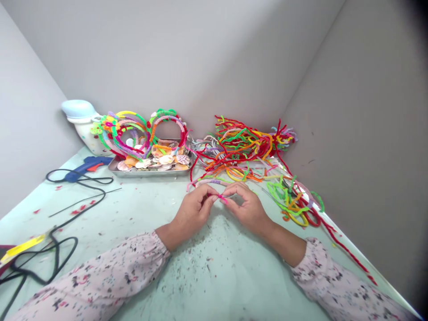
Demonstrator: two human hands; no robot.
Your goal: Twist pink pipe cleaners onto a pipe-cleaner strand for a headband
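Above the middle of the pale green table (pixel 227 276), both hands meet at a small piece of bright pink pipe cleaner (pixel 222 198). My left hand (pixel 197 207) pinches one side of it between thumb and forefinger. On the other side, my right hand (pixel 247 207) has its thumb and fingertips closed on the same pink piece. The fingers cover much of it, so its full shape is hidden. Just behind the hands lies a pale, purple-banded headband (pixel 214 182), partly covered by the fingers.
A metal tray (pixel 152 174) of seashells stands behind left, with pipe-cleaner-wrapped headbands (pixel 130 133) on it. A blue glue gun (pixel 82 170) and black cord (pixel 75 218) lie left, near a white bottle (pixel 90 133). Heaped pipe cleaners (pixel 247 142) fill the back right.
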